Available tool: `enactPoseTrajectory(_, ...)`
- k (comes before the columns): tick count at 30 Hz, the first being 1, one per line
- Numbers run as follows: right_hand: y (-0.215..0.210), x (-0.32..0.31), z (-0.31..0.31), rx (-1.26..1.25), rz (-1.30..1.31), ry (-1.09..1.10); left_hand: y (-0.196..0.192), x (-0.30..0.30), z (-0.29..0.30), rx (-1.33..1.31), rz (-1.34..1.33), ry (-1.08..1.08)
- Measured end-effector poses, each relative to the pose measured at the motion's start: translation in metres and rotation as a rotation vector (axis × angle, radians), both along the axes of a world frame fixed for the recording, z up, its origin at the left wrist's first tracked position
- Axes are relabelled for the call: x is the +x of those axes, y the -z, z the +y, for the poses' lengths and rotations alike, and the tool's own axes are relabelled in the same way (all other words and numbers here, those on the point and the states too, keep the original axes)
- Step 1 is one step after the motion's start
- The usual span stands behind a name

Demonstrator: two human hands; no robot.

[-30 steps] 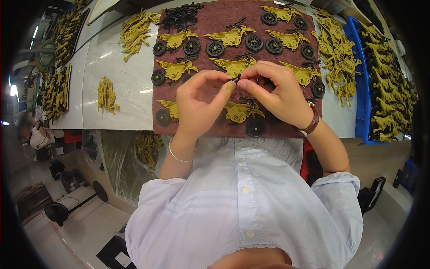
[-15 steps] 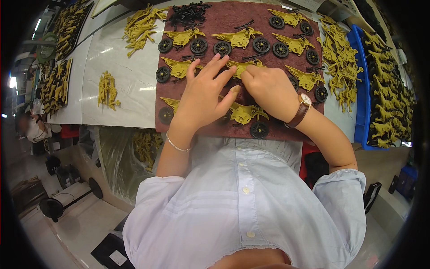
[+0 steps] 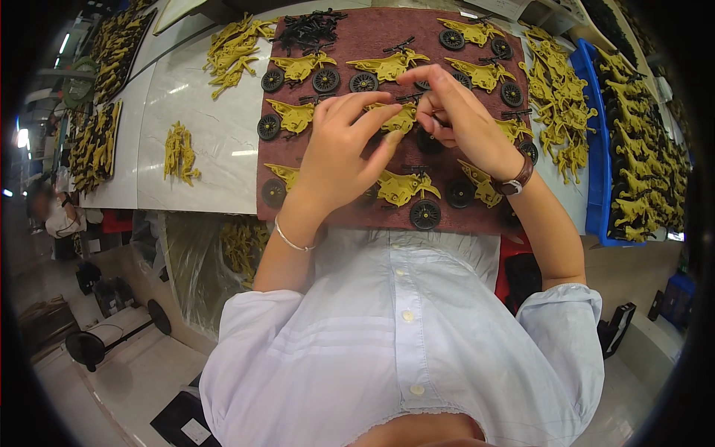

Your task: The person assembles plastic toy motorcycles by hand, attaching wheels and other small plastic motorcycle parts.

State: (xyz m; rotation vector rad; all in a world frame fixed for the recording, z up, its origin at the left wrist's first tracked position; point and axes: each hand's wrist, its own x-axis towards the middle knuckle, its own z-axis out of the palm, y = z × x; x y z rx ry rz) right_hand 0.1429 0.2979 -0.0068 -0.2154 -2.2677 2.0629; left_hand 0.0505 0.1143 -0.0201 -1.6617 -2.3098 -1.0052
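Yellow plastic toy motorbike bodies with black wheels and handlebars lie in rows on a dark red cloth [image 3: 454,175]. My left hand [image 3: 339,153] reaches over a middle-row body [image 3: 404,119], its fingertips on the upper side and thumb on the lower, pinching it against the cloth. Above and right of that body, my right hand [image 3: 469,119] is raised, index finger stretched out, the others loosely bent. Nothing shows between its fingers. A black wheel [image 3: 429,141] lies just under the right hand. Closest to me are another toy motorbike [image 3: 398,188] and its wheel [image 3: 425,214].
Small black parts [image 3: 309,28] are heaped at the cloth's far left. Yellow parts [image 3: 234,52] and a smaller bunch [image 3: 179,153] lie on the white table to the left. Right of the cloth are more yellow pieces [image 3: 558,104] and a blue tray [image 3: 598,201] of assembled pieces.
My right hand has come off the middle toy motorbike, lifting up and rightward with its fingers spreading from a closed pinch. My left hand stays at that body. A near-right toy motorbike is now uncovered.
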Motion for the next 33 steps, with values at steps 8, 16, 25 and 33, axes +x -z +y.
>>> enactPoseTrajectory(8, -0.010, -0.006, -0.013, -0.242, -0.169, 0.012, -0.012, 0.010, 0.025, 0.183, -0.223, 0.013)
enactPoseTrajectory(16, -0.011, -0.008, 0.001, -0.279, -0.175, -0.017, -0.009, 0.003, 0.031, 0.285, -0.396, 0.046)
enactPoseTrajectory(25, -0.002, -0.025, 0.021, 0.514, 0.258, -0.037, -0.011, -0.023, 0.028, 0.219, -0.279, -0.108)
enactPoseTrajectory(33, 0.021, -0.059, 0.036, 0.829, 0.492, -0.074, -0.014, -0.053, 0.031, -0.014, -0.130, -0.026)
